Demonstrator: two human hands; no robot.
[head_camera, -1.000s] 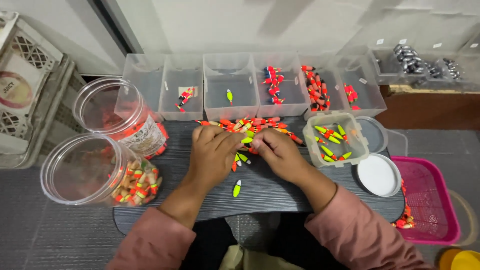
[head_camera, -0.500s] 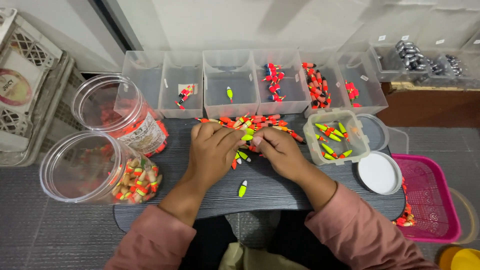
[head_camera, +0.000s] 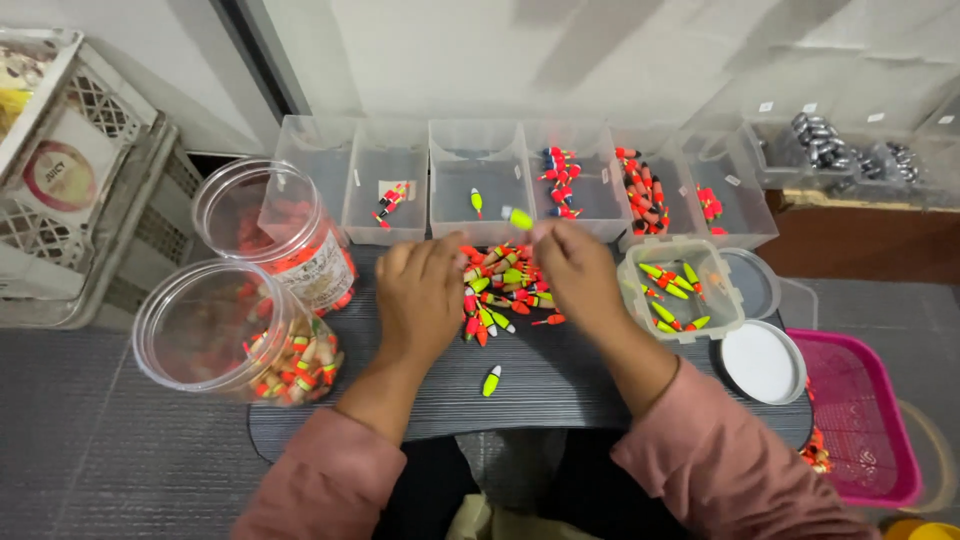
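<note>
A pile of small orange, red and yellow-green floats (head_camera: 500, 290) lies on a dark ribbed mat (head_camera: 570, 385). My left hand (head_camera: 420, 295) rests palm down at the pile's left edge, fingers spread on the floats. My right hand (head_camera: 575, 270) is raised over the pile's far right side and pinches a yellow-green float (head_camera: 517, 217) at its fingertips, just in front of the middle clear bin (head_camera: 478, 128). That bin has one yellow-green float (head_camera: 476, 202) in it. One more yellow-green float (head_camera: 491, 380) lies alone on the mat near me.
A row of clear bins runs along the wall, some with red floats (head_camera: 640, 190). Two large clear jars (head_camera: 230, 335) of floats stand at the left. A small clear box (head_camera: 628, 290), a white lid (head_camera: 762, 360) and a pink basket (head_camera: 860, 410) are at the right, white crates (head_camera: 60, 180) at the far left.
My right hand has lifted off the pile toward the bins with a yellow-green float at its fingertips. My left hand has stayed on the pile's left side.
</note>
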